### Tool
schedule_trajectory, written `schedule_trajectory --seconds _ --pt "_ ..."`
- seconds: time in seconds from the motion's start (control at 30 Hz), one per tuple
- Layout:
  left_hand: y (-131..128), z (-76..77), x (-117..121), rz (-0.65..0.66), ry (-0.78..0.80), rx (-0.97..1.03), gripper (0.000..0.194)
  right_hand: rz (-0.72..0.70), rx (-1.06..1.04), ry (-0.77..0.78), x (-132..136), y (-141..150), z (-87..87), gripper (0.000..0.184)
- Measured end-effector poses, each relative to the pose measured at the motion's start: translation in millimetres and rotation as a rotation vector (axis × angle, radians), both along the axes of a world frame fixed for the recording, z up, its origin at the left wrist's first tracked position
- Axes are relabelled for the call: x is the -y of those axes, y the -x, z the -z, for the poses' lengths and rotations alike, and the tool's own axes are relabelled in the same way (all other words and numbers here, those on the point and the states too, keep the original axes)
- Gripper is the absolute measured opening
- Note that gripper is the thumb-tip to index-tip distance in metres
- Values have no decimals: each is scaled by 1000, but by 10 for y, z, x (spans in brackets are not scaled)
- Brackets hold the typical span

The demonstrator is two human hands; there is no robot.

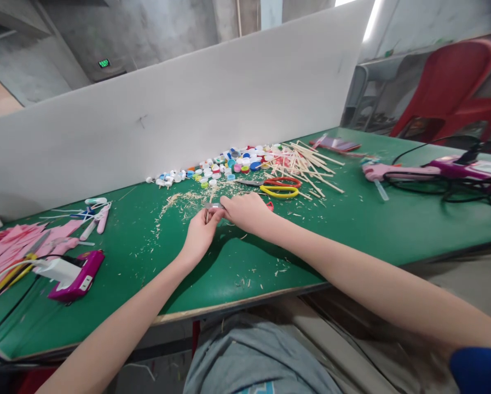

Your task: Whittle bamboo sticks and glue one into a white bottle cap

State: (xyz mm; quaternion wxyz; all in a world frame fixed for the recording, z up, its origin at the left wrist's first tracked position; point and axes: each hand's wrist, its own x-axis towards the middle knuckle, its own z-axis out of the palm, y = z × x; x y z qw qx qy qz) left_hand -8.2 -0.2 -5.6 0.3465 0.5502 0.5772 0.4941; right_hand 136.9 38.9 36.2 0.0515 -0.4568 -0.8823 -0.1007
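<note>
My right hand (247,212): wrapped round the metal piece (215,207).
My left hand (202,230): pinching a thin piece (207,216), kind unclear.
Metal piece: between hands, above table (212,282); probably light, stiff, sharp; hold flat sides.

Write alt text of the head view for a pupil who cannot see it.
A person's left hand and right hand meet around a small, unclear silvery object over a green table strewn with shavings. Beyond lie scissors, coloured caps and pale sticks.

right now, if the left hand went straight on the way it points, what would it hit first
The left hand would most likely meet the right hand, just ahead of its fingertips; whether they already touch is unclear.
</note>
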Motion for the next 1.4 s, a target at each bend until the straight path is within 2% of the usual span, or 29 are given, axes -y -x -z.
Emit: schedule_trajectory --seconds 0.33,0.57,0.73,0.83,0.97,1.03,1.23,1.4 --pt "23 -8 -3 -22 -21 -65 42 137 -45 -8 106 120 43 35" --pt "-30 -53 -6 -23 13 12 52 208 -100 -31 138 152 26 39" --pt "-86 -101 46 -14 74 104 51 232 -126 -21 172 202 21 39" --pt "-73 -69 55 -41 81 138 50 294 -133 -6 91 136 -16 38" --pt "-28 -27 32 -87 74 166 48 497 -157 -25 -145 -98 -113 40" --pt "-19 -29 26 -78 74 177 46 540 -169 -25 -236 -186 -136 41" --pt "-39 -60 51 -1 0 221 36 439 -184 8 -218 -153 -80 44" --pt "-33 -43 22 38 -57 247 33 334 -205 -29 -155 -119 -92 48"
